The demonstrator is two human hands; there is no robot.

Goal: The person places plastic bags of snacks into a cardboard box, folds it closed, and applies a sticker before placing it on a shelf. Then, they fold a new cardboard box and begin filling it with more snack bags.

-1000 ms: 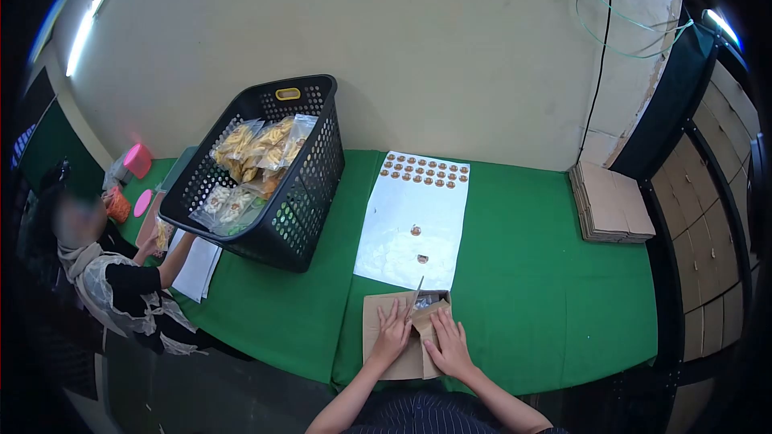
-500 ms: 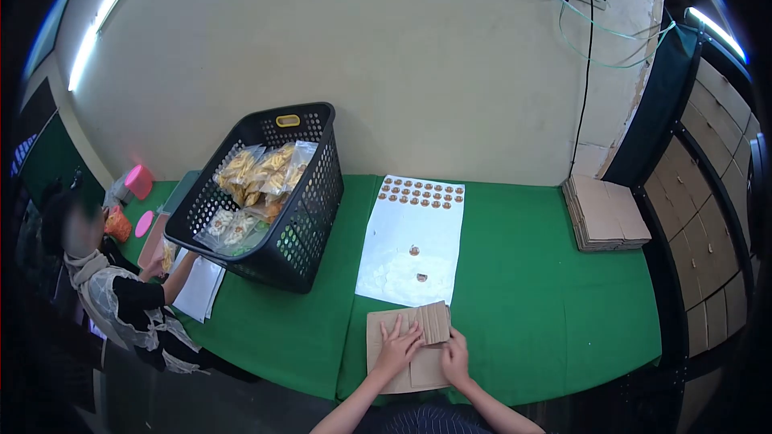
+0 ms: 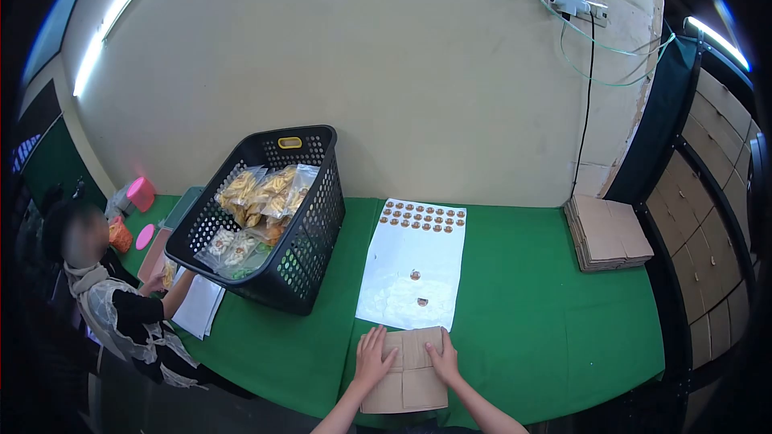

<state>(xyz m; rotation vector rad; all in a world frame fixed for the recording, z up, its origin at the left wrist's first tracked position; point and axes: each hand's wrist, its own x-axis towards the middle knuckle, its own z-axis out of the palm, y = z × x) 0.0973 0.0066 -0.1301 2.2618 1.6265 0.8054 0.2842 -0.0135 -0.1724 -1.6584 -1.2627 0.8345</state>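
A flattened brown cardboard box (image 3: pixel 404 392) lies at the table's front edge, creased and with its flaps lying flat. My left hand (image 3: pixel 373 360) grips its left side, the thumb on top and the fingers along the edge. On the opposite side, my right hand (image 3: pixel 445 363) holds the right edge, also with its thumb on the upper face. Just beyond the cardboard is a white sticker sheet (image 3: pixel 410 253) with rows of round brown stickers near its top and two single ones lower down.
A black basket (image 3: pixel 310 249) of bagged snacks (image 3: pixel 273 191) stands left of the sheet on the green cloth (image 3: pixel 523 313). Flat cardboard boxes (image 3: pixel 609 229) are stacked at the back right. A co-worker (image 3: pixel 133 313) works at the left end, one hand by a pink tray.
My left hand has moved from the middle of the cardboard to its left edge. The raised flap at the upper right now lies flat. The view has tipped upward slightly.
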